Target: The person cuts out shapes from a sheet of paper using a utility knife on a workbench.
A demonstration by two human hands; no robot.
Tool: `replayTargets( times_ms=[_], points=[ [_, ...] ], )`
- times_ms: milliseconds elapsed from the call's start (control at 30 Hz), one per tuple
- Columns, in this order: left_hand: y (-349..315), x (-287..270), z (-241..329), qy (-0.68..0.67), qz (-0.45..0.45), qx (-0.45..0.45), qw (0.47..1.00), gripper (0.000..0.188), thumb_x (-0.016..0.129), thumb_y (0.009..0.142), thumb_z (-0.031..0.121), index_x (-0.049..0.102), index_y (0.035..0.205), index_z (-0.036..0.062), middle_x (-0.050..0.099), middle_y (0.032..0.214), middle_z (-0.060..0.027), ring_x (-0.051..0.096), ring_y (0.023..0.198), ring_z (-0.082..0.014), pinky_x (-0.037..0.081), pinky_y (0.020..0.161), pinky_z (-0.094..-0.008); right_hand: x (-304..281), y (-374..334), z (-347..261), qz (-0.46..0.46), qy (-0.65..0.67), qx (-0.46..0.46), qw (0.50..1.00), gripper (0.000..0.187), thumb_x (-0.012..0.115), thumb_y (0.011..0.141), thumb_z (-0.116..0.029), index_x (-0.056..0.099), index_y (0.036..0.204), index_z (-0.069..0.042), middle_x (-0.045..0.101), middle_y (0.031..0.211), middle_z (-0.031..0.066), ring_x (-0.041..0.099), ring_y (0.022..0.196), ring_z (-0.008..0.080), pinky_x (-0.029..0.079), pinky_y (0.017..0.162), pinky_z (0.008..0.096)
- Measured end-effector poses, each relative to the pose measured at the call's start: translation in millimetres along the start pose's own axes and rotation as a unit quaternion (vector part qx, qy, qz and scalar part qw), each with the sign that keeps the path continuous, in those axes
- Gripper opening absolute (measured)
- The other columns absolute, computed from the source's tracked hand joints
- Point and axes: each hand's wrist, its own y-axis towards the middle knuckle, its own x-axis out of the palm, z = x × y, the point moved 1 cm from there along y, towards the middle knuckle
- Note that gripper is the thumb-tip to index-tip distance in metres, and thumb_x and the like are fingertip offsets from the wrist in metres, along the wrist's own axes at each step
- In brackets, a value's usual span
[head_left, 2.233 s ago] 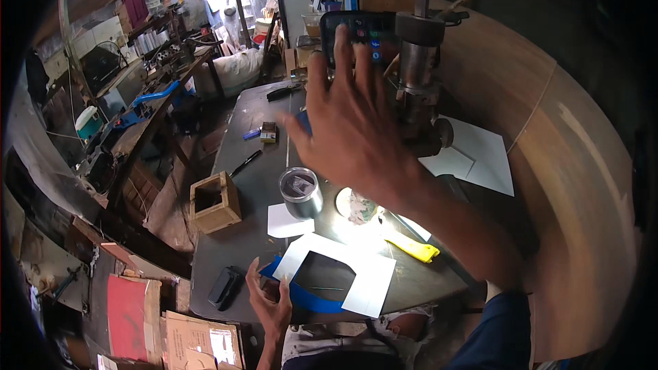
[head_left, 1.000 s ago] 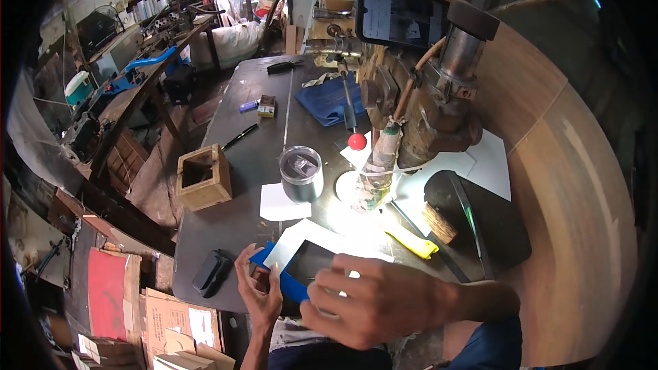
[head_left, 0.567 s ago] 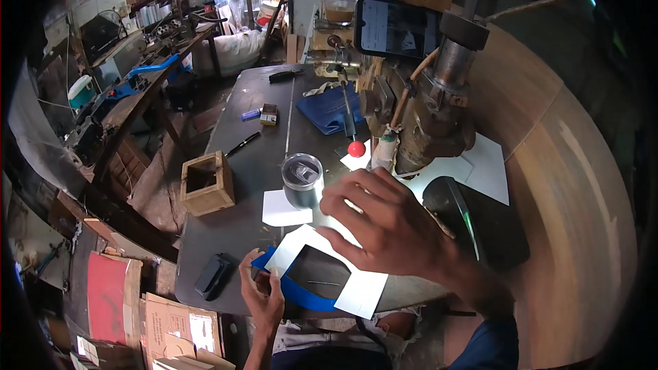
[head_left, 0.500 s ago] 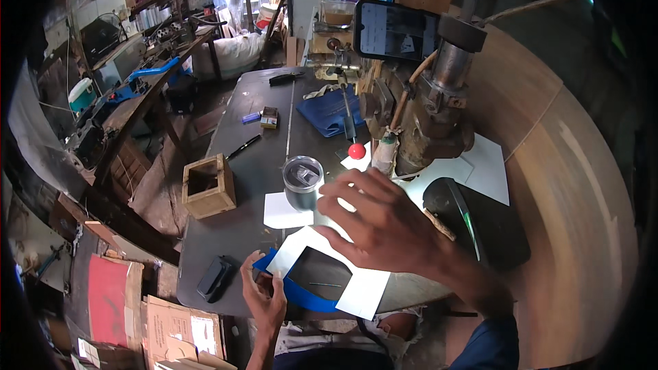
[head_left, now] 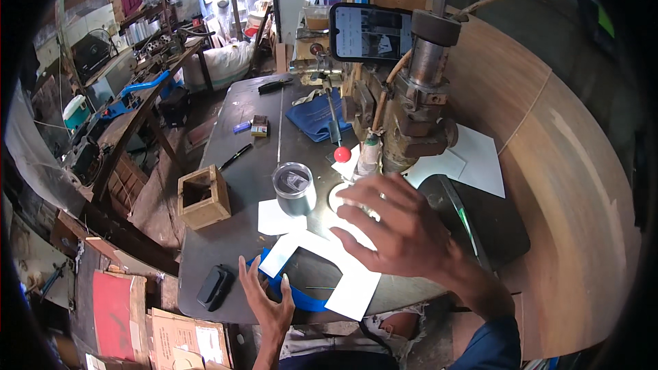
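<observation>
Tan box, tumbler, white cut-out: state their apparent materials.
Tan box: apparently bare wood, with dull boards. Tumbler: probably coated metal, from its smooth sheen; lid likely plastic, being see-through. White cut-out: thin, matt sheet, perhaps paper or card.

- Left hand (head_left: 270, 310): fingers (head_left: 249, 279) parted and pointing up the view, thumb (head_left: 286, 292) standing away from them.
- Left forearm (head_left: 268, 351): bare, rising from the lower edge.
- Right hand (head_left: 397, 229): back uppermost, fingers spread, loosely bent, pointing left.
- Right forearm (head_left: 474, 288): slanting in from lower right.
</observation>
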Motion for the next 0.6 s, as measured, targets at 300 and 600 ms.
replayTargets(
  times_ms=[300, 600],
  points=[
    [-1.2, -1.5, -2.7, 0.004, 0.011, 0.01, 1.0, 0.064, 0.071, 0.088, 0.004, 0.046, 0.147, 0.0021, 0.027, 0.163, -0.0283, 0.05, 0.137, -0.0418, 0.054, 0.094, -0.0422, -20.2, 71.9, 29.7, 0.067, -0.151, 0.042, 0.985, 0.039, 0.083, 0.082, -0.018, 0.057, 0.107, -0.003, 0.052, 0.145, 0.0206, 0.048, 0.134, 0.0378, 0.04, 0.112, 0.0481],
    [-3.1, 0.2, -6.6, -0.011, 0.009, 0.033, 0.999, 0.057, 0.071, 0.088, 0.0, 0.05, 0.14, 0.0001, 0.028, 0.163, -0.0246, 0.054, 0.134, -0.0363, 0.057, 0.098, -0.0413, -27.0, 102.6, 77.1, -0.002, -0.236, 0.029, 0.971, 0.058, 0.086, 0.082, -0.039, 0.052, 0.11, 0.0, 0.049, 0.144, 0.0218, 0.045, 0.136, 0.038, 0.042, 0.111, 0.0487]
  ],
)
